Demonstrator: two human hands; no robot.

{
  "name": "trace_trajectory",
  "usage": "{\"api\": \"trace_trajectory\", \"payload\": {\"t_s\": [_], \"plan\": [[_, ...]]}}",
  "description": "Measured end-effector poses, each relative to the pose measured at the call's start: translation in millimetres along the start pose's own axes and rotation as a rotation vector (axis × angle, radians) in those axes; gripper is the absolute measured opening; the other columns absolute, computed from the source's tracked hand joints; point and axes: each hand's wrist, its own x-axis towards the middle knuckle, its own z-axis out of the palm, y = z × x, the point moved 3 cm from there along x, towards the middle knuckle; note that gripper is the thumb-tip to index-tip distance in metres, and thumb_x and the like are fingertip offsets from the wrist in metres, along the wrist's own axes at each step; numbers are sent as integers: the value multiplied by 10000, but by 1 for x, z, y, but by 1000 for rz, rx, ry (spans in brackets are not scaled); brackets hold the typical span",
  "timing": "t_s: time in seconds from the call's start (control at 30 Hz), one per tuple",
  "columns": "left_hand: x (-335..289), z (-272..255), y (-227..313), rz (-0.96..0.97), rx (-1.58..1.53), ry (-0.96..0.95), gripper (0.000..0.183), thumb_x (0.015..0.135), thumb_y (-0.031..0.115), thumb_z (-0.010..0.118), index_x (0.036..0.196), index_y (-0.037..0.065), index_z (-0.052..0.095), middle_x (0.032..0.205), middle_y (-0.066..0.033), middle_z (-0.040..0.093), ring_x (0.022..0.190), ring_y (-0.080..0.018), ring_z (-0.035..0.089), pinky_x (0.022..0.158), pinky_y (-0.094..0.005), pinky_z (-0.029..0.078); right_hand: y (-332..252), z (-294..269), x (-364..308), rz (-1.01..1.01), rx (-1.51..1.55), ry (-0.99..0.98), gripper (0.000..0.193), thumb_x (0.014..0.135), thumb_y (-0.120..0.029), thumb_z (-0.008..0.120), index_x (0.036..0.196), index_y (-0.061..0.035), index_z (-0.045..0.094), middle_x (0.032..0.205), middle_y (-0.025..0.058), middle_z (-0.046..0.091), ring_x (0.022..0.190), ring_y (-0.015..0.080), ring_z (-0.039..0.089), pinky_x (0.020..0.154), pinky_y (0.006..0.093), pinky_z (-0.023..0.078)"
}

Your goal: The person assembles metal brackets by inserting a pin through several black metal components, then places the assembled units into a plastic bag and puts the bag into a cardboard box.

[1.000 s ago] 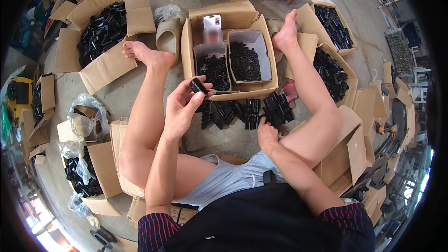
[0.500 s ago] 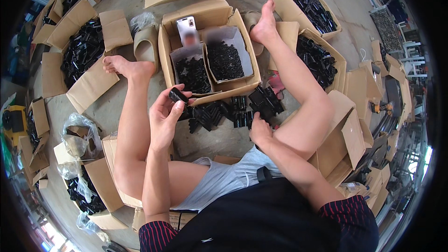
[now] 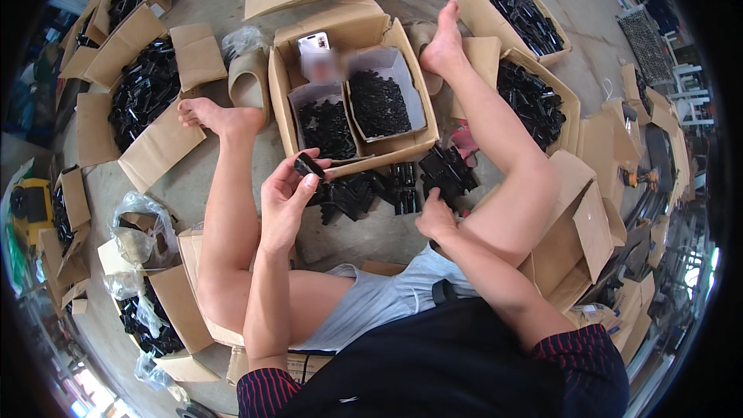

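The left hand (image 3: 285, 200) pinches a small black plastic part (image 3: 308, 164) just in front of the open carton (image 3: 288, 120). The right hand (image 3: 435, 218) rests closed on the floor pile (image 3: 387, 186). Best practice here: keep the pinch firm and feed parts singly.

Left hand (image 3: 285, 197) raised, grip pinched shut; right hand (image 3: 435, 218) lowered, fingers curled.

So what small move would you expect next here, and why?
Probably the left hand carries its small black part forward into the open cardboard box: the part is pinched just short of the box's front wall, while the right hand rests on the pile of black parts on the floor.
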Motion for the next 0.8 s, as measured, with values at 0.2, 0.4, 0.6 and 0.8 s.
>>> {"api": "trace_trajectory", "payload": {"t_s": [0.2, 0.4, 0.6, 0.8], "plan": [[0, 4, -10, -110, -196, -25, 491, 957, 166, 704, 1369, -56, 552, 1192, -142, 715, 1051, -205, 698, 990, -331, 530, -24, -75, -42, -230, 962, -85, 285, 999, -84, 557, 1282, -53, 566, 1185, 179, 680, 1002, 254, 707, 817, 363, 563], [0, 13, -22, -181, -246, -108, 547, 910, 231, 779, 1354, -26, 587, 1172, -80, 729, 1067, -170, 687, 1013, -329, 503, -101, -129, -97, -659, 1407, -391, 284, 1045, -136, 566, 1316, -54, 536, 1139, 70, 688, 939, 149, 687, 773, 257, 483], [-4, 14, -24, -148, -304, -136, 521, 921, 233, 770, 1355, 2, 598, 1193, -61, 722, 1080, -139, 675, 993, -315, 500, -118, -96, -82, -638, 1403, -565, 252, 1051, -134, 561, 1285, -43, 580, 1061, 44, 686, 892, 137, 678, 724, 260, 489], [-4, 14, -22, -106, -311, -78, 507, 946, 151, 731, 1389, -18, 554, 1257, -104, 690, 1101, -141, 672, 1017, -313, 514, -124, -85, -77, -570, 1460, -579, 239, 1051, -121, 562, 1259, -27, 633, 1013, 36, 685, 849, 120, 652, 717, 263, 507]]}}
